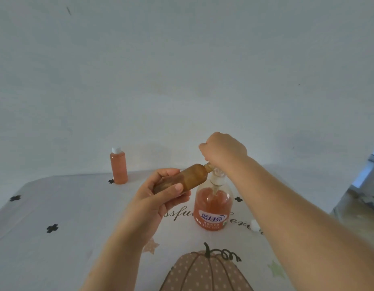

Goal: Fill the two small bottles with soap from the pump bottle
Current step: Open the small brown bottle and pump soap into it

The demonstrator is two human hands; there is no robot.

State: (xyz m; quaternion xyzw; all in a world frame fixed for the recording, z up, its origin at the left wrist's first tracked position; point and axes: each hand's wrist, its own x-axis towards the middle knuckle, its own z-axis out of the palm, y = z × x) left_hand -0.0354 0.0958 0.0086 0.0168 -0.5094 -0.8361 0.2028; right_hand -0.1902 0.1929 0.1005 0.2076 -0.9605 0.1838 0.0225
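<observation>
Gripping the uncapped small bottle [190, 177] with my left hand [158, 198] at frame centre, I see its long axis slant up and right, neck at the spout of the pump bottle [213, 206], whose head my right hand [224, 150] covers with curled fingers.

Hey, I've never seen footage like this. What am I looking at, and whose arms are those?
This is one picture from a camera worn on a person's head, looking down at their own bare arms; there is no machine. The left hand grips a small brown bottle, tilted, its open neck at the spout of the pump bottle of orange soap. The right hand sits curled on the pump's top. On the pumpkin-print tablecloth are a second small bottle, capped and filled, and a loose white cap.
</observation>
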